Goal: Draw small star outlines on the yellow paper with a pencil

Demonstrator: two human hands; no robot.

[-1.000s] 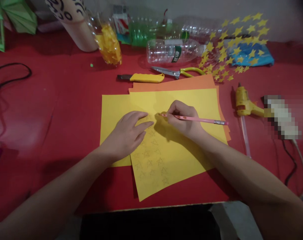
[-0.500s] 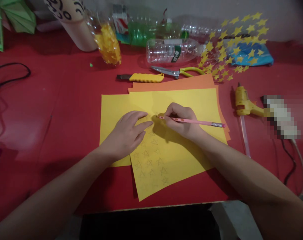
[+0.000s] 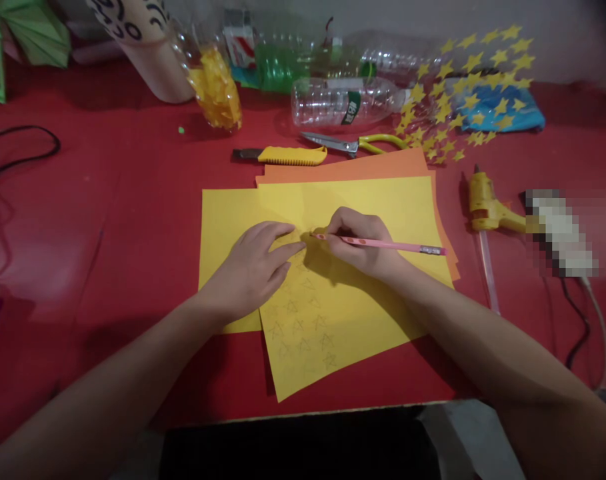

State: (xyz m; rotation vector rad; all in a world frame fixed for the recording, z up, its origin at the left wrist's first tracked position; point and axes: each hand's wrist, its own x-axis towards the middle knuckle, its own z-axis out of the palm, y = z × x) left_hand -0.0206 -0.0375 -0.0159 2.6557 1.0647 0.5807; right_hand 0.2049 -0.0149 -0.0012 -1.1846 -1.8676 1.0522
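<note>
Where the table (image 3: pixel 147 200) runs bare left of the papers, open red surface; its near edge lies just below the top yellow sheet (image 3: pixel 373 300). Right hand (image 3: pixel 360 240): pinching a pink pencil (image 3: pixel 393 245), tip at the sheet's upper left, near drawn stars. Left hand (image 3: pixel 253 270): fingers slightly spread, flat across the sheet's left edge. Beyond the orange paper (image 3: pixel 343 165): cutter (image 3: pixel 293 156), scissors (image 3: pixel 353 143).
</note>
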